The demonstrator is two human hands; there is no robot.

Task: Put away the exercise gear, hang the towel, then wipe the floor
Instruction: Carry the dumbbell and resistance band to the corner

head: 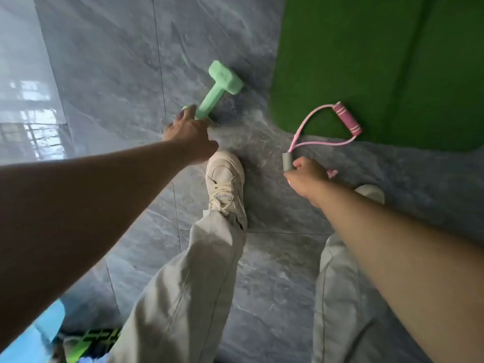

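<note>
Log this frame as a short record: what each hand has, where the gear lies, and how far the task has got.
left hand: grips the near end of the dumbbell
dumbbell: lies on the floor, beside the mat
right hand: grips the grey sleeve of the band
band: pink handle rests on the mat's edge
shoe: on the floor between dumbbell and band
towel: not in view
status: gear not yet put away
</note>
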